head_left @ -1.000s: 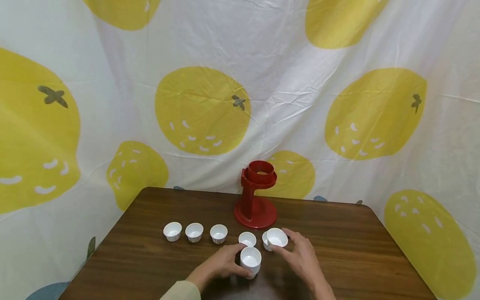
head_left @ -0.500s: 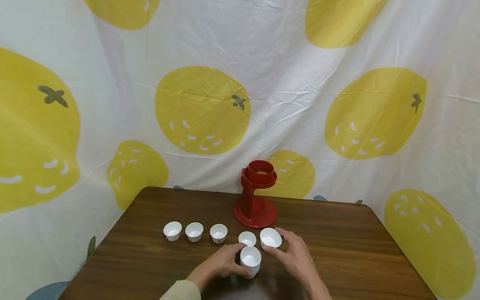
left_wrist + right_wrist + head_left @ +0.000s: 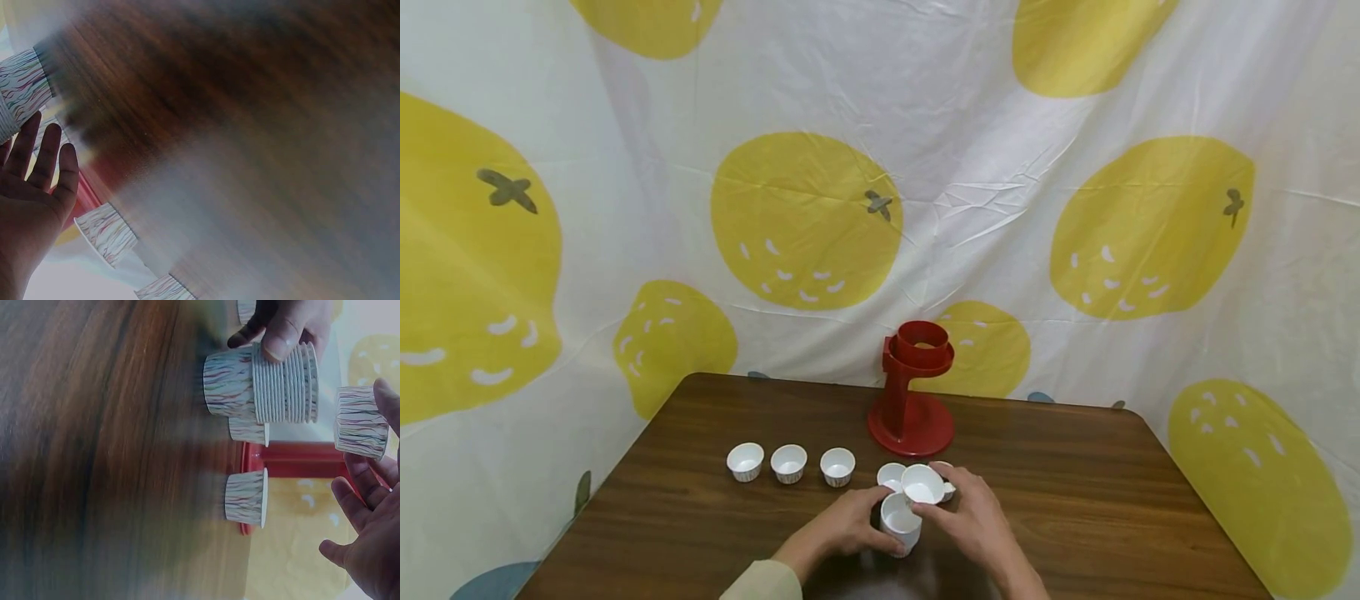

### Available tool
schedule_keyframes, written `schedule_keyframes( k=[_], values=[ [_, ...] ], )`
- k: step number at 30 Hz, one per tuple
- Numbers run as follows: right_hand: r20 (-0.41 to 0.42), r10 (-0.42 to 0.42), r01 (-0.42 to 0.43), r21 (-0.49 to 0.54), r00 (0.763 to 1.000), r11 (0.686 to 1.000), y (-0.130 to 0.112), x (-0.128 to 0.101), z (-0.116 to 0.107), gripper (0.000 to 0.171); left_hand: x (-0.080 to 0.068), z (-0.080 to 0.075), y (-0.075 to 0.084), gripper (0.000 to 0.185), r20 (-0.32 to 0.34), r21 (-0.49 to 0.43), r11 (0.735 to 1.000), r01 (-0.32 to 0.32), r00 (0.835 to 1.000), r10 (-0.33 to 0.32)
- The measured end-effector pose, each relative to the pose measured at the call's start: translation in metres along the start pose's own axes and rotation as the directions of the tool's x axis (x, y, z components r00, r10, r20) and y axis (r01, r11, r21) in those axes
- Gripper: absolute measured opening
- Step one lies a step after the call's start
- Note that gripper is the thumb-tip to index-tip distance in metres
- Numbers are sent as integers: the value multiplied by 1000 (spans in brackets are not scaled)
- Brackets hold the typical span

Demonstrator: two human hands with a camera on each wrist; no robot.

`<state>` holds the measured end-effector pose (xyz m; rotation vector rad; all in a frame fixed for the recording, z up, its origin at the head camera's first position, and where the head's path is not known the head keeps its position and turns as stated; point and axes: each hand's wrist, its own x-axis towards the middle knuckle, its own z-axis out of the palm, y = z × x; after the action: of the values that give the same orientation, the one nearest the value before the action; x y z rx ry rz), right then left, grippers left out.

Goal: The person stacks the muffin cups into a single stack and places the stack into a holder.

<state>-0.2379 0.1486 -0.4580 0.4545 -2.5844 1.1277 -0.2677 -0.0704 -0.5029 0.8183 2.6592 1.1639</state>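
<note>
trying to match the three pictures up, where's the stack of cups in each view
Head: the stack stands at bottom centre, held by the left hand.
Left wrist: top left edge, a striped side that is probably the stack; it is blurred.
Right wrist: top centre, lying sideways in the picture.
Shared landmark: the red stand, behind the cups.

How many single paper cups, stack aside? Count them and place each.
6. Row on the left: first cup, second cup, third cup. Fourth cup behind the stack in the left hand; fifth cup half hidden by the right hand, which holds the sixth cup.
</note>
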Motion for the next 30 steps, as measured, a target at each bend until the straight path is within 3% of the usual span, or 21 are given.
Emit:
schedule_keyframes(
  k=[15,30],
  values=[
    [80,-22,19,37,997,999,-1,-2,12,58,0,1,-1,50,-5,2,1000,2,1000,-2],
    [100,-105,101,45,989,994,1,-5,18,58,-1,0,1,52,-6,-20,1000,2,1000,-2]
  ],
)
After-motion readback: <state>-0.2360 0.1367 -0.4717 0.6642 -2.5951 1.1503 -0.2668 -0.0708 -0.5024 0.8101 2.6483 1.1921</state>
